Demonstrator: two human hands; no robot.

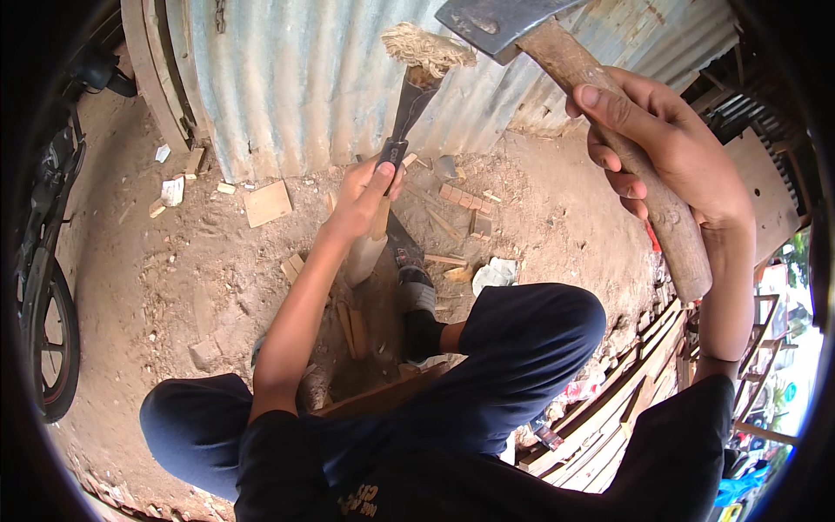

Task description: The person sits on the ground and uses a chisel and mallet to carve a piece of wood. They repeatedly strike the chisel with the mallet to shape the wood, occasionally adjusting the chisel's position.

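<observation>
My left hand (364, 196) grips a chisel (410, 109) by its dark shaft. The chisel stands upright, and its wooden top end (428, 50) is frayed into fibres. Its lower end rests on a pale piece of wood (365, 254) on the dirt ground. My right hand (657, 143) is raised high at the upper right, closed around the thick wooden handle of a hammer (609, 122). The hammer's dark metal head (491, 24) hangs just above and to the right of the chisel's frayed top. My knees in dark trousers frame the wood from below.
A corrugated metal wall (313, 78) stands behind. Wood offcuts (267, 204) and small blocks (459, 197) litter the dirt. A foot in a dark sock and a sandal (417, 300) rests beside the workpiece. A wheel (50, 339) sits at the left; stacked wooden slats (609, 418) lie at the right.
</observation>
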